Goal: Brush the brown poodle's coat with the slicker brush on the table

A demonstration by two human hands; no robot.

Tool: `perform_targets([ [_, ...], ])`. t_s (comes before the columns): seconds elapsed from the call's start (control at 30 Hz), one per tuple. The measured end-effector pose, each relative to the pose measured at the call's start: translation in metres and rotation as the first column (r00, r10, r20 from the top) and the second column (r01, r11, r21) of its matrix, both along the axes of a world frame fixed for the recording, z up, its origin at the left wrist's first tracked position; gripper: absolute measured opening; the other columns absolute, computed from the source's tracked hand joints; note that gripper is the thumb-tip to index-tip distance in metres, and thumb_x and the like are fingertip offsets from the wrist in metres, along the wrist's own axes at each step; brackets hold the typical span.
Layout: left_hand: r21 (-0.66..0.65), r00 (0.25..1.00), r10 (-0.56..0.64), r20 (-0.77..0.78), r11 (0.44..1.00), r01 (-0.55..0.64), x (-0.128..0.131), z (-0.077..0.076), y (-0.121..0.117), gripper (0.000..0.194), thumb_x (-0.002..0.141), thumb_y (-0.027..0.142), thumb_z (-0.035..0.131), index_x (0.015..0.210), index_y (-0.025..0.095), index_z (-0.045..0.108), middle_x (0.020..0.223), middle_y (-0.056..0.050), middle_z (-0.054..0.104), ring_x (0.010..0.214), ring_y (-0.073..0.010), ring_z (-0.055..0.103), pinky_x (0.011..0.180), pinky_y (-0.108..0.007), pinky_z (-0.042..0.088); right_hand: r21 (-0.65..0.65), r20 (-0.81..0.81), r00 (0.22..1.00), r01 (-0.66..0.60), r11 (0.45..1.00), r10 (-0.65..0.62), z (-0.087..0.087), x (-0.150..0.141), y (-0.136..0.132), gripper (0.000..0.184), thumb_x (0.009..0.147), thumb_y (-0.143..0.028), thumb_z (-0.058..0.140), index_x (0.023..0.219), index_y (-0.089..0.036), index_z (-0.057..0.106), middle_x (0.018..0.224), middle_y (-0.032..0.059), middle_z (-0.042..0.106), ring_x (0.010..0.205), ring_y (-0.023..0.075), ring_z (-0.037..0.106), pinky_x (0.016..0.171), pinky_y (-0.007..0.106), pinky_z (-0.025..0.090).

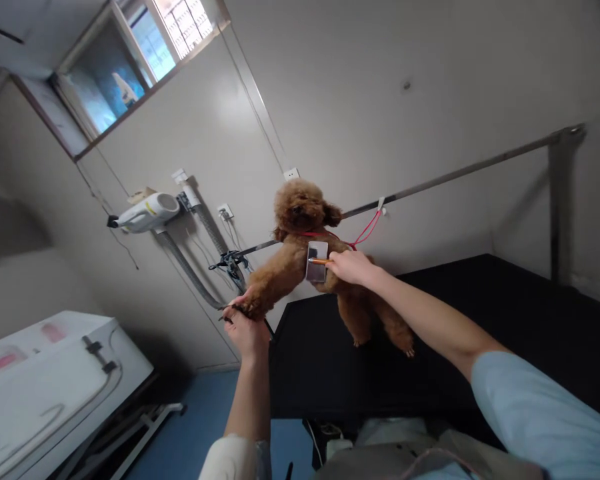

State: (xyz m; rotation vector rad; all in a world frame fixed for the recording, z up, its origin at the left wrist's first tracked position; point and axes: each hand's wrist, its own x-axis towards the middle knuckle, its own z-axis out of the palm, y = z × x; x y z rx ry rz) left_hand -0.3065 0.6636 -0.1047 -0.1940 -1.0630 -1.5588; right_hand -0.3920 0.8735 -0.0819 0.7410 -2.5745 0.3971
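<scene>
A curly brown dog (293,257) is on the black grooming table (325,373), a red loop lead (366,235) round its neck. My left hand (247,330) is closed on the dog's outstretched front paw (254,303). Some small dark thing shows by those fingers, too unclear to name. In my right hand (351,268) is the orange handle of a slicker brush (318,250). The brush's flat rectangular head lies against the dog's chest and shoulder, its pin side hidden. Both hind legs stand on the table top.
Behind the dog runs a metal bar (460,175), to which the lead is tied. A white dryer (150,212) with a grey hose hangs on the wall at left. Lower left stands a white tub (55,373) above a blue floor (200,407). Cables hang near the wall sockets (225,212).
</scene>
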Motion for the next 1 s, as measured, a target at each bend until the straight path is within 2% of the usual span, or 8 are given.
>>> perform_targets([
  [0.13, 0.057, 0.994, 0.105, 0.031, 0.993, -0.107, 0.001, -0.013, -0.009, 0.04, 0.086, 0.054, 0.044, 0.077, 0.017, 0.054, 0.075, -0.003, 0.064, 0.08, -0.0173, 0.065, 0.077, -0.033, 0.052, 0.054, -0.117, 0.887, -0.444, 0.894, 0.447, 0.001, 0.013, -0.019, 0.036, 0.094, -0.047, 0.041, 0.106, -0.026, 0.067, 0.105, 0.0053, 0.07, 0.098, 0.021, 0.064, 0.078, 0.027, 0.043],
  [0.2, 0.066, 0.989, 0.113, 0.091, 0.991, -0.119, -0.001, -0.023, -0.015, 0.041, 0.087, 0.056, 0.041, 0.079, 0.018, 0.054, 0.079, -0.003, 0.063, 0.082, -0.0171, 0.064, 0.077, -0.033, 0.051, 0.065, -0.103, 0.896, -0.428, 0.902, 0.432, 0.005, 0.008, -0.026, 0.035, 0.094, -0.045, 0.042, 0.102, -0.026, 0.07, 0.107, 0.0051, 0.069, 0.1, 0.0211, 0.063, 0.076, 0.027, 0.042],
  [0.33, 0.149, 0.986, 0.068, 0.151, 0.985, -0.091, -0.01, -0.049, -0.021, 0.044, 0.088, 0.059, 0.035, 0.086, 0.02, 0.055, 0.087, -0.004, 0.064, 0.088, -0.0183, 0.063, 0.077, -0.034, 0.052, 0.033, -0.084, 0.992, -0.096, 0.995, 0.098, 0.0, -0.008, -0.026, 0.043, 0.095, -0.044, 0.04, 0.096, -0.017, 0.073, 0.101, 0.0134, 0.07, 0.095, 0.0252, 0.064, 0.074, 0.03, 0.041],
  [0.4, 0.185, 0.987, 0.067, 0.143, 0.978, -0.093, -0.016, -0.059, -0.021, 0.045, 0.089, 0.058, 0.033, 0.086, 0.019, 0.056, 0.09, -0.004, 0.064, 0.092, -0.0183, 0.063, 0.08, -0.033, 0.052, 0.067, -0.115, 0.97, -0.207, 0.976, 0.213, -0.008, -0.005, -0.028, 0.042, 0.095, -0.044, 0.039, 0.099, -0.018, 0.072, 0.1, 0.0126, 0.07, 0.094, 0.0238, 0.063, 0.073, 0.029, 0.039],
  [0.5, 0.246, 0.986, 0.037, 0.165, 0.966, -0.078, -0.025, -0.066, -0.021, 0.048, 0.09, 0.059, 0.032, 0.086, 0.02, 0.058, 0.094, -0.005, 0.065, 0.096, -0.0185, 0.063, 0.083, -0.032, 0.052, 0.178, -0.12, 0.871, -0.452, 0.874, 0.476, -0.014, -0.001, -0.038, 0.037, 0.095, -0.043, 0.042, 0.102, -0.022, 0.071, 0.099, 0.0087, 0.07, 0.094, 0.0209, 0.063, 0.075, 0.029, 0.035],
  [0.7, 0.197, 0.967, -0.031, 0.255, 0.98, -0.02, -0.037, -0.08, -0.028, 0.055, 0.089, 0.064, 0.026, 0.101, 0.023, 0.06, 0.109, -0.008, 0.066, 0.108, -0.0216, 0.061, 0.084, -0.035, 0.053, 0.053, -0.17, 0.981, -0.081, 0.995, 0.089, -0.01, -0.01, -0.035, 0.039, 0.095, -0.039, 0.042, 0.094, -0.013, 0.072, 0.095, 0.0151, 0.07, 0.091, 0.0247, 0.063, 0.077, 0.035, 0.029],
  [0.87, 0.27, 0.966, -0.038, 0.257, 0.962, -0.034, -0.039, -0.085, -0.028, 0.056, 0.093, 0.059, 0.021, 0.094, 0.022, 0.062, 0.103, -0.007, 0.067, 0.108, -0.0213, 0.061, 0.087, -0.036, 0.053, 0.155, -0.115, 0.911, -0.377, 0.913, 0.396, -0.016, 0.002, -0.043, 0.038, 0.095, -0.044, 0.043, 0.096, -0.02, 0.073, 0.094, 0.0097, 0.071, 0.09, 0.0221, 0.062, 0.076, 0.034, 0.027],
  [1.0, 0.225, 0.956, -0.154, 0.25, 0.97, 0.097, -0.042, -0.089, -0.03, 0.056, 0.093, 0.059, 0.019, 0.102, 0.023, 0.062, 0.111, -0.008, 0.066, 0.114, -0.0217, 0.058, 0.09, -0.038, 0.051, 0.016, -0.116, 0.993, 0.014, 1.0, -0.012, -0.017, 0.003, -0.043, 0.042, 0.096, -0.041, 0.042, 0.092, -0.013, 0.072, 0.094, 0.0156, 0.069, 0.092, 0.0271, 0.06, 0.077, 0.037, 0.026],
])
